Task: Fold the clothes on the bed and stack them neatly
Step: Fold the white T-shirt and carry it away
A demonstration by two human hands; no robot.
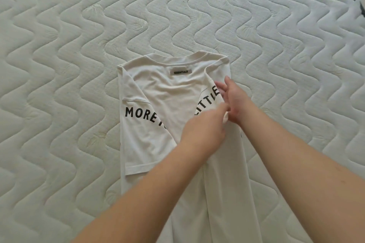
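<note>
Not much to report on my end, just two bare forearms coming in from the bottom edge. No sleeves anywhere in view, so whatever I've got on up top ends above the frame. Left hand [203, 130] and right hand [235, 102] are both bare too: I can't spot gloves, rings, a watch or wristbands. Nails look short on the fingers I can make out.
</note>
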